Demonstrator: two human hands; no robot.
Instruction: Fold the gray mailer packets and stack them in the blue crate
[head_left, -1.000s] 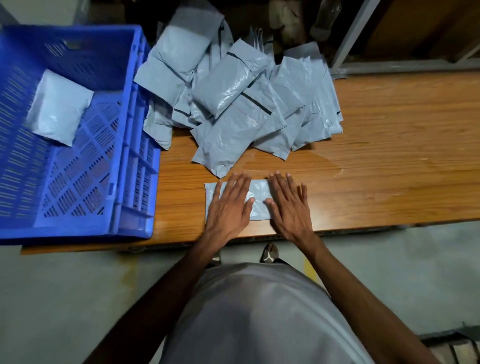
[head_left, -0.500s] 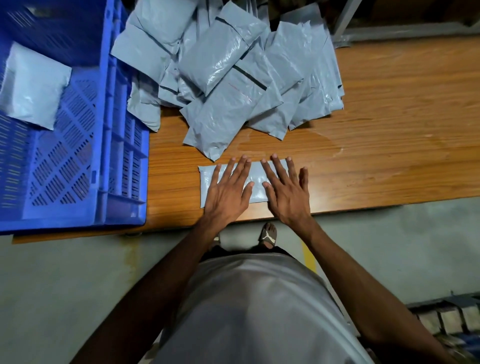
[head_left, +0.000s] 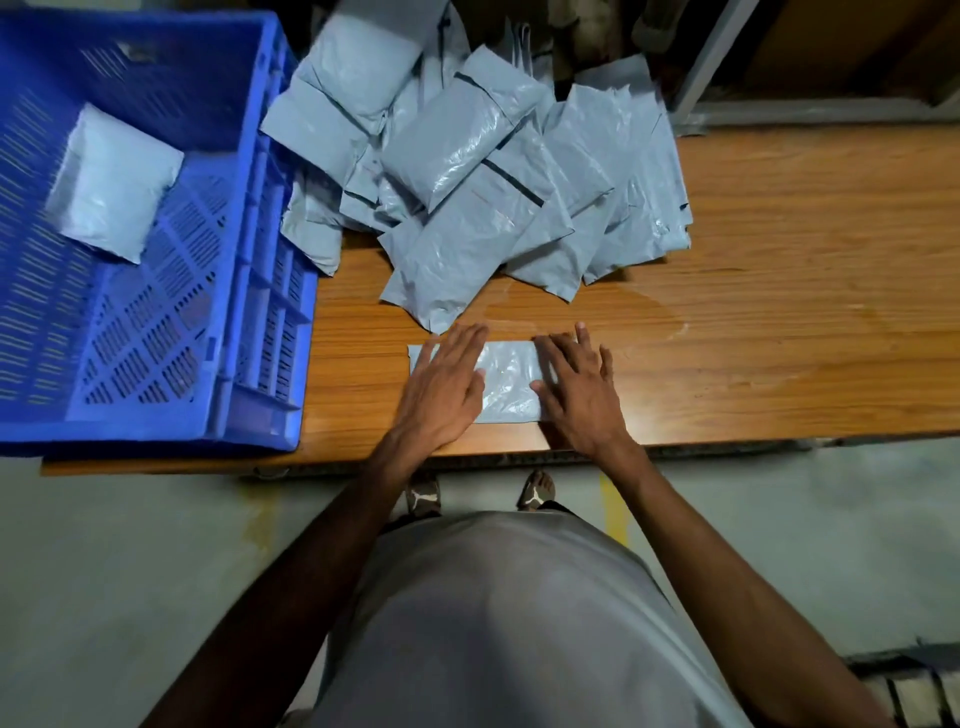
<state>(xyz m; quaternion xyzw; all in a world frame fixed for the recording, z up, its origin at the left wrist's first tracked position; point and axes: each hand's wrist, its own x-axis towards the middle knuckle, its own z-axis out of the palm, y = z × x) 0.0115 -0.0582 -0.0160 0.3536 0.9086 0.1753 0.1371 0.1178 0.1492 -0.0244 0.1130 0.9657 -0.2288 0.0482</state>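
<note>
STEP: crease gray mailer packet (head_left: 506, 382) at lower center | HANDS: left hand (head_left: 441, 387) and right hand (head_left: 576, 392) flat, fingers extended, pressing packet onto tabletop (head_left: 779, 312) | METHOD: press evenly, align edges, then move it to blue crate (head_left: 260, 260) at upper left.

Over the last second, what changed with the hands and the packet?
The left hand and right hand slid apart along the flat packet, baring more of its middle. Both remain pressed flat on it; nothing gripped or released. The pile of packets, blue crate and the packet inside it are unchanged.

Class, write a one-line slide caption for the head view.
Both hands press a gray packet flat on the table, beside the blue crate.
</note>
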